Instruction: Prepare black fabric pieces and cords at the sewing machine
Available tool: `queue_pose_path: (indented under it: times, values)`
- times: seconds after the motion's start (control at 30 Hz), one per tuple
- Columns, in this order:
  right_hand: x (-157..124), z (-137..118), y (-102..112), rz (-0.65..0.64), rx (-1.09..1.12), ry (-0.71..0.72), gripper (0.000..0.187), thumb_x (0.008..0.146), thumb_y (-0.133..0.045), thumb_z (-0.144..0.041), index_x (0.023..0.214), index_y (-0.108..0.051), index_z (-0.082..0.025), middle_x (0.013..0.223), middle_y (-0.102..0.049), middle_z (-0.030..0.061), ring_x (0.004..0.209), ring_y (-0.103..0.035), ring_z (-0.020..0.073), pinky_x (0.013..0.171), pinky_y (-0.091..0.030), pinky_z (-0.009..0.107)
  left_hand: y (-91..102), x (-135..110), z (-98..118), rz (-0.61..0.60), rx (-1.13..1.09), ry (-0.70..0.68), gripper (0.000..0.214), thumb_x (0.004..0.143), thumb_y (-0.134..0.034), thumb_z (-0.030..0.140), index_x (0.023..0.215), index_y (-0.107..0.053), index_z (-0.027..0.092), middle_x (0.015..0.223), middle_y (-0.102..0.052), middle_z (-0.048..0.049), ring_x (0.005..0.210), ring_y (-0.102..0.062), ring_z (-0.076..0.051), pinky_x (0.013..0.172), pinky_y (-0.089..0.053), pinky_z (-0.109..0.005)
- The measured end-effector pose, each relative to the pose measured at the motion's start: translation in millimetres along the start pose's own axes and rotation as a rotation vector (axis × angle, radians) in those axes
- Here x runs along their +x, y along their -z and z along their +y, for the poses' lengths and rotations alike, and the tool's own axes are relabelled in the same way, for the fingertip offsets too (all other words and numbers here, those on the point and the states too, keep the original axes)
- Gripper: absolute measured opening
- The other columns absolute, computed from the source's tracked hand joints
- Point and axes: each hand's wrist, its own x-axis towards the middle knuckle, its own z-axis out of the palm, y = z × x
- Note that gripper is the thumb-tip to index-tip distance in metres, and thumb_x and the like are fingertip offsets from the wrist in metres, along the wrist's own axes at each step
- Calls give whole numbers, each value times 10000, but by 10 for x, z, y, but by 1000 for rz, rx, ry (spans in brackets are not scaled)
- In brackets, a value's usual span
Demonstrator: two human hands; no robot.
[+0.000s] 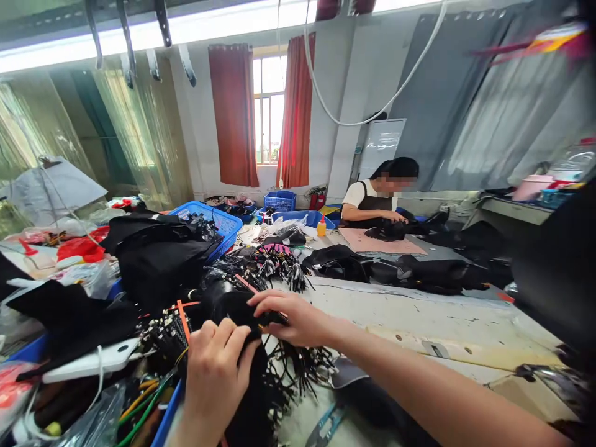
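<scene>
Both hands are at a dark piece of black material [233, 305], part shiny and part matte, in the lower middle of the head view. My left hand [216, 369] is closed on its near edge, thumb against fingers. From the right, my right hand [291, 316] curls its fingers over the same piece; its fingertips are partly hidden. What kind of article it is, I cannot tell. Beneath and around the hands lie bundles of black cords with pale tips [161, 335]. Blue-handled thread snips [325, 425] lie on the table below my right forearm.
A blue basket [230, 226] with black pieces stands behind. To the left are a white power strip [93, 360] and heaped black fabric [153, 248]. The sewing machine bed [447, 351] lies right. Across the table, a person [377, 192] handles black material near a yellow bottle [321, 226].
</scene>
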Motion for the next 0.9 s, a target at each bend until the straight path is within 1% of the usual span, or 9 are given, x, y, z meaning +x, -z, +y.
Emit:
queue_pose_path:
  times: [0.07,0.17,0.27,0.4,0.47,0.53,0.63,0.73,0.9]
  values:
    - [193,108,52,-63,82,-125,304,730,-608,-47,998,-687,-166,1297,-614,113,1220,-553,223,1058,-408,368,-67,242,-21,-178,107,39,77,879,-594,246,831,-644,213,755,-612,-27,765,-499,-254,680,-350,-381]
    - [294,228,152,-95,122,-190,457,636,-547,22,1007,-725,-177,1290,-633,91,1205,-576,248,999,-463,366,-214,413,45,-276,157,99,95,883,-568,234,876,-661,211,845,-631,-43,830,-513,-271,702,-360,-382]
    - [218,335,332,-19,196,-262,493,627,-542,-16,1038,-723,-219,1249,-664,39,1140,-621,227,924,-512,335,-362,363,119,-194,83,124,90,860,-614,239,936,-661,233,880,-630,-28,853,-503,-259,739,-360,-379]
    - [60,619,603,333,213,-473,396,798,-475,-109,1149,-643,-182,1139,-695,77,1023,-661,193,831,-541,323,-510,226,171,4,20,110,108,886,-600,261,973,-662,241,888,-649,-21,819,-486,-235,741,-350,-369]
    - [-1,831,672,506,163,-612,310,891,-460,-158,1164,-607,-156,1066,-695,90,943,-665,178,811,-541,329,-563,215,207,47,25,105,124,887,-602,259,992,-667,245,901,-660,-24,816,-487,-234,736,-348,-368]
    - [-42,1064,684,618,92,-762,231,942,-505,-232,1134,-599,-142,1031,-676,79,904,-653,177,800,-543,353,-607,233,254,56,31,113,140,879,-616,250,1007,-672,251,917,-667,-25,828,-496,-237,735,-352,-369]
    - [-40,1421,664,670,1,-976,221,931,-594,-317,1063,-620,-143,1049,-649,57,911,-637,183,800,-546,376,-659,238,301,56,50,125,197,866,-636,241,1059,-674,254,990,-677,-32,837,-507,-237,729,-368,-367]
    - [30,1783,683,664,-34,-1142,222,937,-588,-320,1082,-621,-155,1091,-640,61,918,-636,180,796,-553,369,-688,183,261,103,65,58,294,878,-624,240,1170,-646,264,1108,-679,-35,815,-510,-220,729,-387,-361]
    - [156,2296,678,657,-52,-1280,285,933,-594,-327,1162,-590,-157,1165,-614,77,989,-626,208,836,-545,406,-700,121,125,168,59,-29,380,895,-598,214,1274,-594,240,1242,-653,-58,814,-532,-205,724,-412,-355]
